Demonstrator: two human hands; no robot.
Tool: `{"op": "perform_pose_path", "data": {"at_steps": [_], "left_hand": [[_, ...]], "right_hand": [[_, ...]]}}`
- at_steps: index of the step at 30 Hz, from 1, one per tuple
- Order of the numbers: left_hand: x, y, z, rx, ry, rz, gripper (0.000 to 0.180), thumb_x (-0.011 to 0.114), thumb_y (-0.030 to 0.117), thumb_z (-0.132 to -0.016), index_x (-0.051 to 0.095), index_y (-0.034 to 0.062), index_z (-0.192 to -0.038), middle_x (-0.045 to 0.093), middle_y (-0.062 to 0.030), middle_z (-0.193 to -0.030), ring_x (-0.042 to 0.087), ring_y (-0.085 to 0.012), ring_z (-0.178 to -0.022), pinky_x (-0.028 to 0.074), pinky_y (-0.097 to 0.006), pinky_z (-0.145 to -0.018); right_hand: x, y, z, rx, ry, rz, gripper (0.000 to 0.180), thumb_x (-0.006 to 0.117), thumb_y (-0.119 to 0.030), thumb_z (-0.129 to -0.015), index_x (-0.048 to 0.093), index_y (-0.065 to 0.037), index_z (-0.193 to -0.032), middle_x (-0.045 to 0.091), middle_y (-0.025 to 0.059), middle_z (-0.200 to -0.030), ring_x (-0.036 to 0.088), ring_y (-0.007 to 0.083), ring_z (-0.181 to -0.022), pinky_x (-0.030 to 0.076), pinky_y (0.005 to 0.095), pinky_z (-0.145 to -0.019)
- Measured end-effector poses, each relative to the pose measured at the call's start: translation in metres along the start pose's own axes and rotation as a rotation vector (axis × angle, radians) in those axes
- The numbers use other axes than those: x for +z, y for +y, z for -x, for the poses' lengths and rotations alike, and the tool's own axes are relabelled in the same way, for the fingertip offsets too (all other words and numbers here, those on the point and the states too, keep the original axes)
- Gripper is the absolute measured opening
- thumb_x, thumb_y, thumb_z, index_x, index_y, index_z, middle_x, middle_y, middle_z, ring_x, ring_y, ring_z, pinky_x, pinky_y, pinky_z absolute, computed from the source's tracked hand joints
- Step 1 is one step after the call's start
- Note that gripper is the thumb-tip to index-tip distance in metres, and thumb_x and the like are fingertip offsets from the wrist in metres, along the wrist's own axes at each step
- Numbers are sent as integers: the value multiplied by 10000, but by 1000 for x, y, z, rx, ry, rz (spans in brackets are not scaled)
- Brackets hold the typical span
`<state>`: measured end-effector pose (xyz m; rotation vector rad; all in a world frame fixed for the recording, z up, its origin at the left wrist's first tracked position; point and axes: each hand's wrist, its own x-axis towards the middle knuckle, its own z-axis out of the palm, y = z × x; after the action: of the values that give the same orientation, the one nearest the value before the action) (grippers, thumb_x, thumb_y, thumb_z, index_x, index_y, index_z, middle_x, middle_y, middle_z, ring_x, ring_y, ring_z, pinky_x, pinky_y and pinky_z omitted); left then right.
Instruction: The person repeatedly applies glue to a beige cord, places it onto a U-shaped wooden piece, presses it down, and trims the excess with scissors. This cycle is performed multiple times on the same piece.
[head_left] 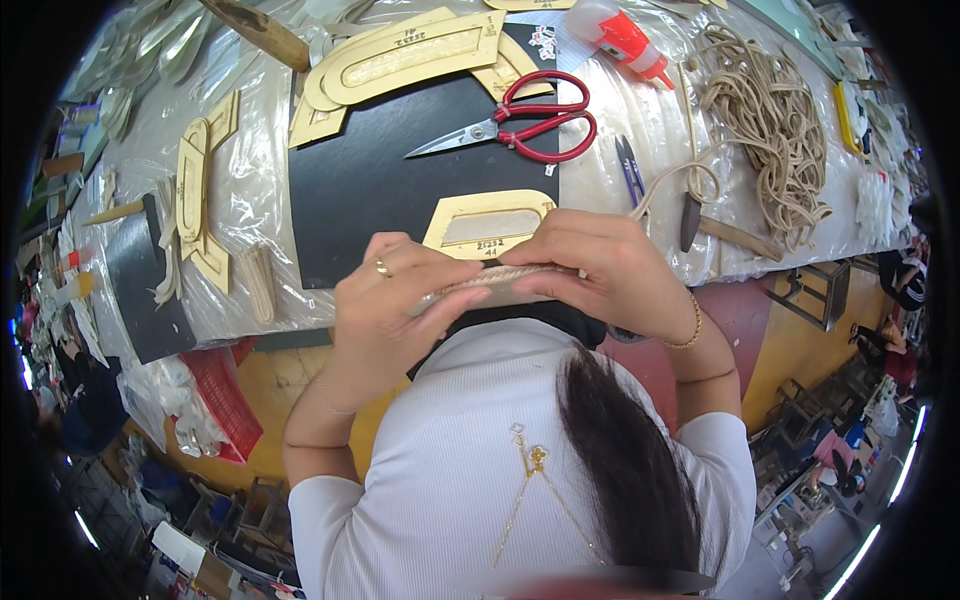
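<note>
Between my two hands, at the table's near edge, is a narrow beige strip with a twisted-cord look along it [510, 274]. My left hand [385, 290] pinches its left end between thumb and fingers; my right hand [600, 265] pinches the right end the same way. The fingers partly cover the strip. Just beyond them lies a pale yellow board template [432, 234] with a long rounded slot, on a black mat [390, 190]. Red-handled scissors [492, 130] rest farther back on that mat, blades pointing left.
Overlapping templates [410, 62] lie at the back, more templates [190, 185] and a strip bundle [258, 283] at left. To the right are a red-and-white squeeze bottle [620, 38], thread snips [630, 172], a hammer [738, 236] and a tangled beige cord heap [768, 130]. Plastic sheeting covers the table.
</note>
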<state>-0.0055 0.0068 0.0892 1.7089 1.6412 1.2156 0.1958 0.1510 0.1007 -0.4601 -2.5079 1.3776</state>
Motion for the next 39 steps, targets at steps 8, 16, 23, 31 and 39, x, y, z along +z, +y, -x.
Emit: {"op": "perform_pose_path", "data": {"at_steps": [8,16,23,31,39], "left_hand": [[21,-60,26,-101,62,-266,242,822,119,-782,751,73,-1009,715,-45,-1046,634,-242,-877,470,-362,-843],[42,-79,63,40,10,-447,262,798,116,-803,701,59,-1040,660,-73,-1238,606,-258,-1172,439,-432,-986],[50,-77,66,28,-18,-520,464,795,222,-819,676,104,-1252,625,-85,-1259,557,-265,-1218,429,-451,-1003],[59,-71,63,3,-14,-602,604,825,301,-787,648,114,-1334,571,-104,-1265,523,-305,-1208,415,-481,-1000],[58,-58,51,-4,-83,-728,533,770,296,-829,651,45,-1284,605,-140,-1188,543,-310,-1170,426,-466,-971]], "right_hand": [[42,46,1,146,115,76,222,806,-111,-821,766,-24,-1022,641,75,-854,635,194,-702,511,309,-642],[59,72,-2,141,157,114,172,790,-162,-828,774,-58,-965,631,60,-840,656,235,-686,524,344,-628],[58,73,-7,118,142,231,146,781,-201,-836,788,-98,-938,622,24,-888,652,216,-677,521,339,-604],[58,70,-7,139,107,254,210,799,-157,-824,784,-62,-1011,602,56,-925,646,218,-683,522,328,-636],[56,68,-2,151,149,168,144,775,-94,-843,750,-32,-970,618,75,-898,649,227,-694,529,327,-640]]}}
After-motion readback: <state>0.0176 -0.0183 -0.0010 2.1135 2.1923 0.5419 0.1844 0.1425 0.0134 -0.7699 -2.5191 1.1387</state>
